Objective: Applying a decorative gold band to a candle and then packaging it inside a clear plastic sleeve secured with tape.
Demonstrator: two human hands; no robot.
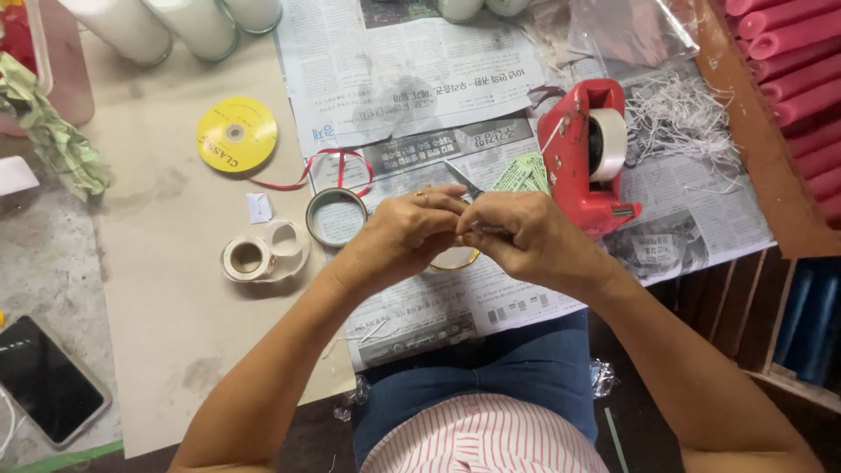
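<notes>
A small gold-rimmed round piece (455, 258) is pinched between the left hand (405, 229) and right hand (526, 238) over the newspaper (412, 79) — looks barely begun, ribbon (326, 166) loose — counted nearby: one red tape dispenser (583, 158), one yellow spool (236, 134), three white candles (197, 26).

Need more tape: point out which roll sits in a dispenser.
The white tape roll mounted in the red dispenser, right of the hands; the small roll lies loose on the left.
</notes>
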